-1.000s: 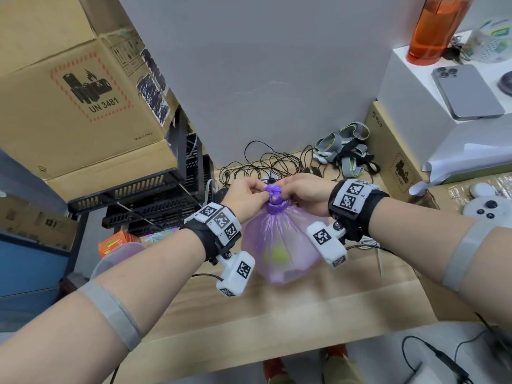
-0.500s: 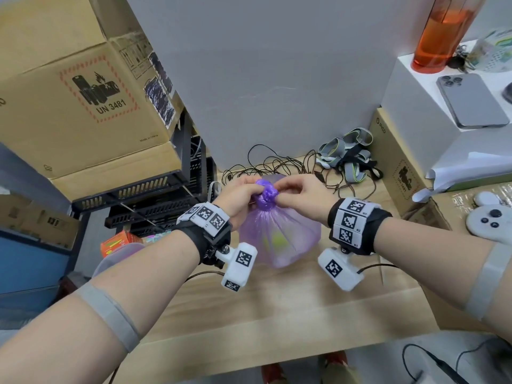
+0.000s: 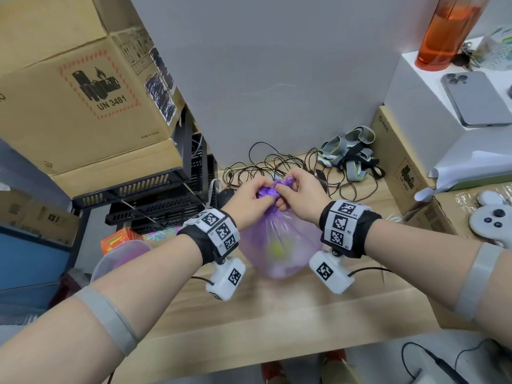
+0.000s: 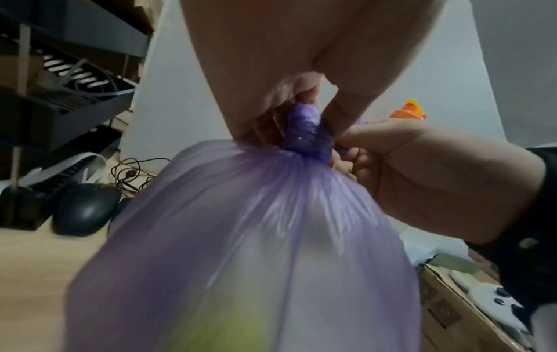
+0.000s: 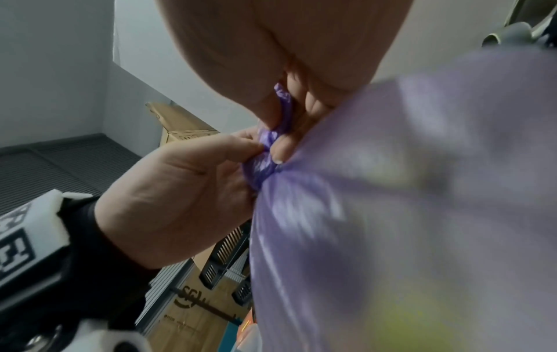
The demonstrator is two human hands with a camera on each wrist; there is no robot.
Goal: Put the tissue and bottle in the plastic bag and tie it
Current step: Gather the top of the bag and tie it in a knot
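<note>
Already the purple plastic bag (image 3: 279, 245) stands filled on the worktop (image 3: 277, 322), something yellow-green showing blurred through it. Both the left hand (image 3: 249, 200) and right hand (image 3: 300, 196) pinch its twisted neck (image 4: 304, 133) with curled fingers; only tightening the knot seems left.

Translucent purple plastic bag (image 3: 279, 245) at frame centre with a yellow-green blur inside, black-and-white checker tags on wristbands (image 3: 219, 231), orange bottle (image 3: 446, 29) upper right.
</note>
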